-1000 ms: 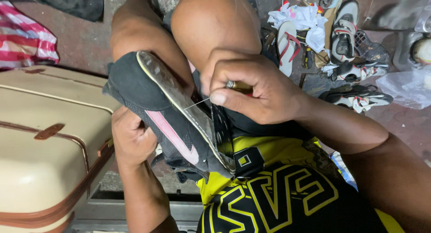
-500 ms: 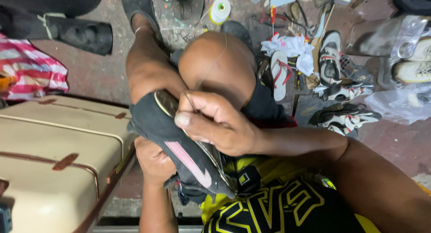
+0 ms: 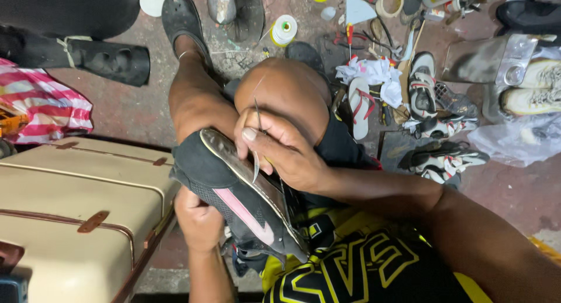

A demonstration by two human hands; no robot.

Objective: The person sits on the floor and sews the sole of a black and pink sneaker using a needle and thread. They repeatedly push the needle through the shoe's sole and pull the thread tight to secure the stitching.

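Resting on the lap, a black shoe (image 3: 234, 198) is gripped from below by the left hand (image 3: 198, 218). A thin needle (image 3: 258, 117) is pinched in the right hand (image 3: 280, 151) at the sole edge.

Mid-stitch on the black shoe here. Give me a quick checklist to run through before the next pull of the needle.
1. Shoe held firm: ok, left hand grips it from below, braced against the leg.
2. Needle in hand: ok, right hand pinches it at the sole edge.
3. Needle tip clear of the knee: not ok, it points up close by the knee.
4. Thread free of tangles: cannot tell, too thin to follow.
5. Thread spool within reach: ok, on the floor ahead.
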